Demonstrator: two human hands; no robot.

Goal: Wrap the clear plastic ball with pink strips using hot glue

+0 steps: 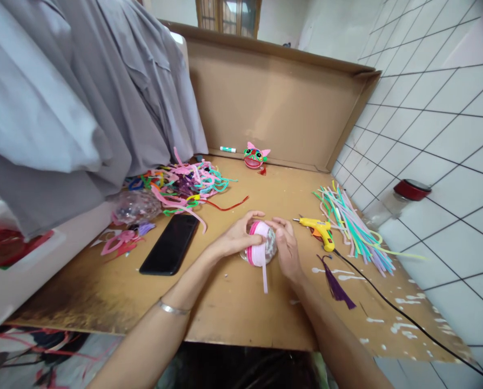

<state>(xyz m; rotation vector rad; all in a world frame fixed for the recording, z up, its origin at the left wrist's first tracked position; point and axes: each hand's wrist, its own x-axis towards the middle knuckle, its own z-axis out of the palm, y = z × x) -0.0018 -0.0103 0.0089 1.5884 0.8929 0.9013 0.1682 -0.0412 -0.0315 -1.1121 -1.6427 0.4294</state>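
As the head cam looks down on the tabletop (221, 313), I can see both hands at a wrapped ball (258, 253), which sits btwn them above the table's middle; I can't tell if it touches the wood. The L hand (238, 236) grips the ball, thumb pressed on its pale-pink band, a brighter pink band beside it. A strip end (265, 278) hangs from the ball's near side. The R hand (287, 249) is cupped at the ball's R side, fingers bent; can't tell if it's gripping. There's a silver bracelet (173, 308) on the L wrist.

R of the ball: yellow glue gun (322, 231) w/ black cord (387, 300), then a bundle of pastel pipe cleaners (355, 232); nearer the person than the gun, a purple tassel (339, 286). L of the ball: black phone (169, 244), w/ a clear plastic bag (138, 207) farther out. Beyond the ball, toward the L: multicolored pipe-cleaner tangle (193, 178). Straight beyond it: small pink-eared animal head (255, 155) & a green-and-white tube (228, 149), near a cardboard panel (266, 97).
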